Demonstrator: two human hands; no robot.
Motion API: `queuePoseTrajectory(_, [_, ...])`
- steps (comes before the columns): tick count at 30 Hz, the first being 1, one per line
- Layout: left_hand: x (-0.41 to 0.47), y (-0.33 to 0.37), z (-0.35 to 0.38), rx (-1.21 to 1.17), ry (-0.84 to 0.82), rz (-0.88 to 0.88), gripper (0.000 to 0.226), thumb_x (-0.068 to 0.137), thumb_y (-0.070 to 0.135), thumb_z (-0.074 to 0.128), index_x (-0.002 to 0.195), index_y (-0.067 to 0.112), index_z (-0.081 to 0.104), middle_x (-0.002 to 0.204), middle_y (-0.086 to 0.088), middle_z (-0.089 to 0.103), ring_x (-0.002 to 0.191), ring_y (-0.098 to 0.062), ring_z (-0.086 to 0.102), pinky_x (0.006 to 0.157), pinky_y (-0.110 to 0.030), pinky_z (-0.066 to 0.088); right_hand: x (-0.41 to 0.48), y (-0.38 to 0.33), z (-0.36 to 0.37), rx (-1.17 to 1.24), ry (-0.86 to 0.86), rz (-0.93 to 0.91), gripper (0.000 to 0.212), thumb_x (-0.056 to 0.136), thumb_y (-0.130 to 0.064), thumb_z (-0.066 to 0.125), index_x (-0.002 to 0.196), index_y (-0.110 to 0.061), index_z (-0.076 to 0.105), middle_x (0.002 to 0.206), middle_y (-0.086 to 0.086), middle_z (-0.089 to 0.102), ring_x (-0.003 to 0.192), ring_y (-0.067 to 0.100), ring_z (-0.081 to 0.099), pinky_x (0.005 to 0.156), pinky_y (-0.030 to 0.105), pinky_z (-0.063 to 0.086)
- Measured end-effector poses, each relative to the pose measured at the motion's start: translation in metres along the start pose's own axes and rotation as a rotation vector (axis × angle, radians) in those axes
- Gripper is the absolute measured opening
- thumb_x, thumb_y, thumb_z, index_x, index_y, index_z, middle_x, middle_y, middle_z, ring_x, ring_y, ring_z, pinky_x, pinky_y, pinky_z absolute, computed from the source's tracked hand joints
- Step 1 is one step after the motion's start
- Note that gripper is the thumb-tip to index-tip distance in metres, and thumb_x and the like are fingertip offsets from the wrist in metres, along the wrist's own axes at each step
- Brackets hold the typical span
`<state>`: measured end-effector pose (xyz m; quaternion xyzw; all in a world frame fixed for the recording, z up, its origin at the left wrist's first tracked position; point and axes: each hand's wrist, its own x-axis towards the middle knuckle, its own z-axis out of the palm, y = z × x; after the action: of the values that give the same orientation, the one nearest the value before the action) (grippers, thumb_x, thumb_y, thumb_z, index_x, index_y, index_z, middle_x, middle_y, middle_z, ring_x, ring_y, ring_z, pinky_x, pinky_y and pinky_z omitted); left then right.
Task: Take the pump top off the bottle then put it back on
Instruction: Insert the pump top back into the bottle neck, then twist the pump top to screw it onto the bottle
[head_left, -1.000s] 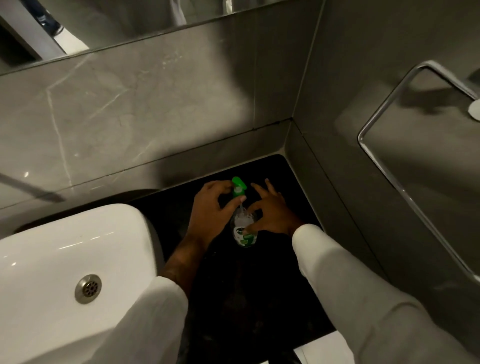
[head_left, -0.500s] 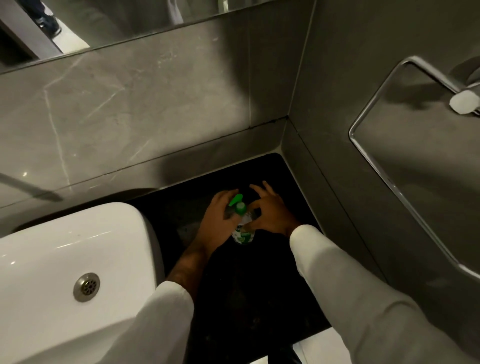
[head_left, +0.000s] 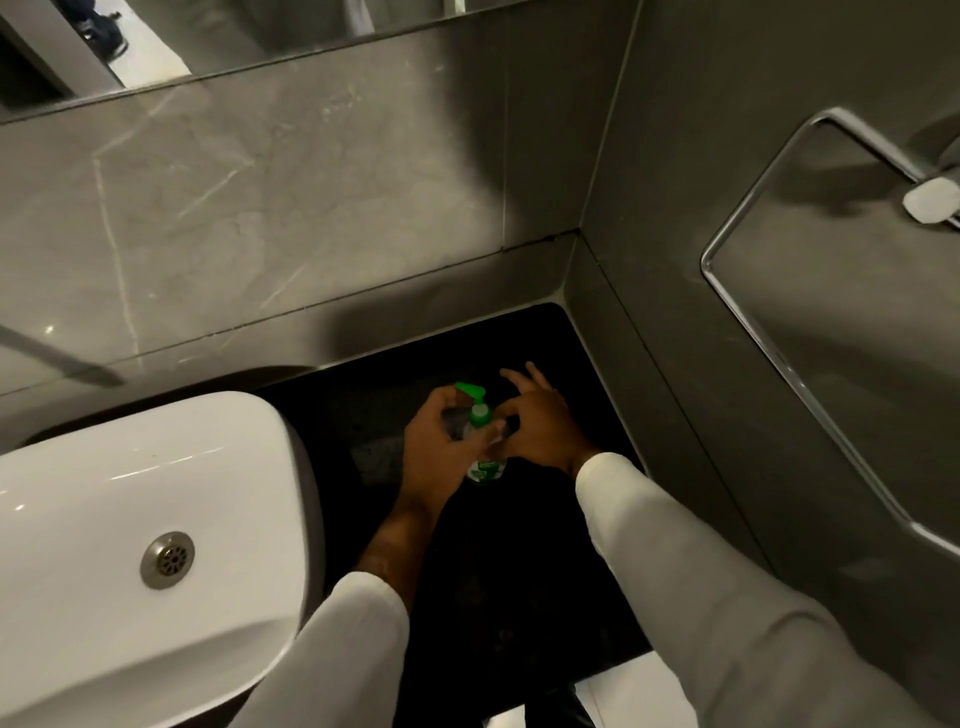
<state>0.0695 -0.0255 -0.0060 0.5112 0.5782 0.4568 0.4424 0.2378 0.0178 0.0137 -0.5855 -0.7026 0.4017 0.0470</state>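
A small clear bottle (head_left: 485, 469) with a green-and-white label stands on the black counter (head_left: 519, 571) near the corner of the walls. Its green pump top (head_left: 477, 402) sits on the bottle's neck, spout pointing left. My left hand (head_left: 440, 452) curls around it from the left, fingers by the pump head and thumb across the neck. From the right, my right hand (head_left: 543, 428) pinches the bottle's shoulder with thumb and forefinger, its other fingers spread. The bottle's middle is hidden by my hands.
A white basin (head_left: 130, 519) with a metal drain (head_left: 167, 560) fills the lower left. Grey tiled walls meet in a corner just behind the bottle. A chrome towel rail (head_left: 779, 353) juts from the right wall. A mirror edge runs along the top.
One second ago my left hand held the pump top above the bottle with its tube showing. It has since come down, and the pump top now sits on the bottle's neck.
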Motion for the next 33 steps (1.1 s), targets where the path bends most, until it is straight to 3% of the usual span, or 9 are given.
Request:
queuePoseTrajectory(3, [0.007,-0.002,0.002,0.105,0.063,0.029,0.029,0.081,0.02,0.086,0.091,0.044,0.072,0.094,0.012,0.076,0.09,-0.001,0.072,0.082,-0.028,0.061,0.001,0.001,0.002,0.032,0.005,0.038,0.047,0.067,-0.044,0.089,0.107,-0.022,0.081,0.173,-0.006,0.02,0.162,0.029,0.003,0.128,0.056,0.02])
queuePoseTrajectory(8, [0.018,0.0,-0.007,-0.037,-0.183,-0.032,0.038,0.095,0.011,0.072,0.11,0.045,0.076,0.118,0.015,0.075,0.12,-0.011,0.066,0.104,-0.034,0.053,0.0,0.003,0.003,0.026,0.008,0.01,0.057,0.066,-0.043,0.089,0.118,-0.022,0.078,0.172,-0.005,0.024,0.162,0.028,0.001,0.129,0.056,0.019])
queuePoseTrajectory(11, [0.018,0.0,-0.007,0.236,-0.081,0.056,0.022,0.081,0.036,0.086,0.095,0.041,0.07,0.096,0.015,0.072,0.092,0.006,0.067,0.076,-0.005,0.049,0.0,0.004,0.005,0.06,0.014,0.031,0.049,0.067,-0.04,0.09,0.111,-0.021,0.08,0.171,-0.006,0.025,0.162,0.027,0.002,0.128,0.056,0.02])
queuePoseTrajectory(16, [0.019,0.008,-0.008,0.49,-0.11,0.189,0.021,0.081,0.05,0.072,0.077,0.034,0.06,0.071,0.018,0.062,0.069,0.0,0.06,0.061,-0.015,0.043,0.003,0.007,0.007,0.083,0.016,0.049,0.056,0.065,-0.04,0.091,0.116,-0.02,0.079,0.172,-0.005,0.022,0.162,0.027,0.004,0.128,0.054,0.023])
queuePoseTrajectory(19, [0.023,0.004,-0.015,0.328,-0.305,0.102,0.022,0.088,0.028,0.073,0.11,0.033,0.071,0.102,0.03,0.07,0.095,0.011,0.065,0.084,-0.008,0.048,0.004,0.011,0.007,0.071,0.015,0.033,0.058,0.065,-0.041,0.091,0.117,-0.018,0.079,0.172,-0.005,0.025,0.163,0.026,0.003,0.129,0.054,0.021])
queuePoseTrajectory(22, [0.027,-0.001,-0.022,0.284,-0.384,-0.015,0.052,0.092,-0.003,0.068,0.139,0.015,0.06,0.131,0.01,0.064,0.114,0.012,0.061,0.101,-0.018,0.049,0.001,0.014,0.009,0.079,0.047,0.034,0.051,0.063,-0.043,0.092,0.106,-0.019,0.081,0.17,-0.005,0.028,0.162,0.026,0.006,0.128,0.054,0.021])
queuePoseTrajectory(26, [0.021,0.008,-0.018,0.379,-0.15,0.098,0.019,0.083,0.027,0.079,0.1,0.027,0.071,0.095,0.013,0.072,0.085,0.004,0.069,0.071,-0.018,0.055,0.001,0.016,0.01,0.089,0.052,0.038,0.053,0.063,-0.043,0.092,0.108,-0.019,0.081,0.17,-0.005,0.03,0.162,0.026,0.007,0.129,0.053,0.022])
queuePoseTrajectory(29, [0.018,0.014,-0.01,0.532,-0.124,0.154,0.032,0.074,0.043,0.089,0.074,0.025,0.062,0.068,0.005,0.065,0.061,-0.01,0.063,0.051,-0.021,0.045,0.002,0.013,0.01,0.069,0.052,0.039,0.051,0.065,-0.042,0.091,0.109,-0.018,0.082,0.17,-0.005,0.03,0.162,0.027,0.008,0.128,0.052,0.023])
queuePoseTrajectory(33, [0.024,0.021,-0.012,0.652,-0.223,0.303,0.018,0.081,0.021,0.085,0.077,0.013,0.069,0.073,-0.004,0.065,0.073,-0.026,0.062,0.068,-0.018,0.036,0.0,0.009,0.007,0.075,0.051,0.039,0.043,0.068,-0.039,0.09,0.103,-0.015,0.083,0.169,-0.004,0.031,0.162,0.027,0.007,0.127,0.056,0.023])
